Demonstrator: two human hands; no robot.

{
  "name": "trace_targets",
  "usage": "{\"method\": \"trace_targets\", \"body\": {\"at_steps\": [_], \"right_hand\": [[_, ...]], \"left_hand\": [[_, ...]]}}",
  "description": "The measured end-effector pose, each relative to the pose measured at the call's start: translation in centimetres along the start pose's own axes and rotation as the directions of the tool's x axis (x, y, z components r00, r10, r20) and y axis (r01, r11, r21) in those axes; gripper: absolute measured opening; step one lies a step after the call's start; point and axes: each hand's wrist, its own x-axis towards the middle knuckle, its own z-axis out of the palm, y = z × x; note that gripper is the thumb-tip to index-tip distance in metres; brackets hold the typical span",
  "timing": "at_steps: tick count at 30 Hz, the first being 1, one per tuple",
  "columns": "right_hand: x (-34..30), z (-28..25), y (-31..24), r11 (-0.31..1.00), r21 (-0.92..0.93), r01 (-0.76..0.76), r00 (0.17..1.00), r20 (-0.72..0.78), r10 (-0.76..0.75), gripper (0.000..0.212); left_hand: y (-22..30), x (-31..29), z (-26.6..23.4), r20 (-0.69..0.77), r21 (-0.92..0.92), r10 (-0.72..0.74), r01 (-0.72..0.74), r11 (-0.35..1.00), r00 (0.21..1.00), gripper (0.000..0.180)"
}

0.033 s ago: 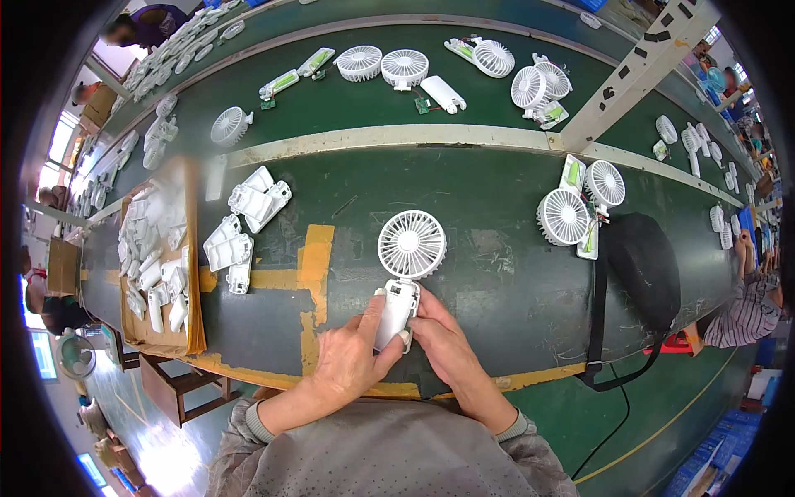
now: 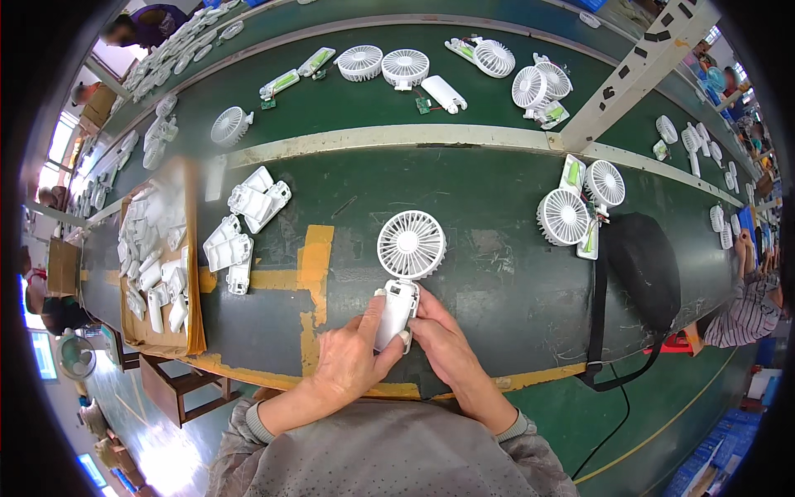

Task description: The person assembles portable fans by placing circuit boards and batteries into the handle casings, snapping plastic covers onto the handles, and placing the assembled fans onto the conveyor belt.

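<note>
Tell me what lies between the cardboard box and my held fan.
Between the box and your fan, the head view shows white casings and yellow tape.

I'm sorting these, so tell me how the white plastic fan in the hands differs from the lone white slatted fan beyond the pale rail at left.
The white plastic fan is held by the left hand and right hand; the lone white slatted fan lies untouched. The held fan shows a handle, the lone fan only a stub. The held fan looks larger, the lone fan smaller. Both have round, slatted heads.
</note>
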Motion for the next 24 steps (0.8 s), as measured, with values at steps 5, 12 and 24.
{"method": "trace_targets", "body": {"at_steps": [5, 12, 24], "right_hand": [[-0.1, 0.2, -0.4, 0.999, -0.039, -0.004, 0.999, 0.040, 0.005, 0.057], [-0.3, 0.7, -0.7, 0.995, -0.097, 0.005, 0.999, 0.037, -0.001, 0.062], [-0.1, 1.4, 0.5, 0.944, -0.316, 0.091, 0.983, -0.121, -0.135, 0.045]], "left_hand": [[0.0, -0.1, 0.4, 0.016, 0.021, -0.002, 0.001, 1.000, 1.000, 0.062], [-0.4, -0.1, 0.9, 0.006, 0.041, 0.102, -0.102, 0.994, 0.995, 0.064], [-0.5, -0.5, 1.7, -0.016, 0.120, 0.173, -0.170, 0.978, 0.985, 0.066]]}}
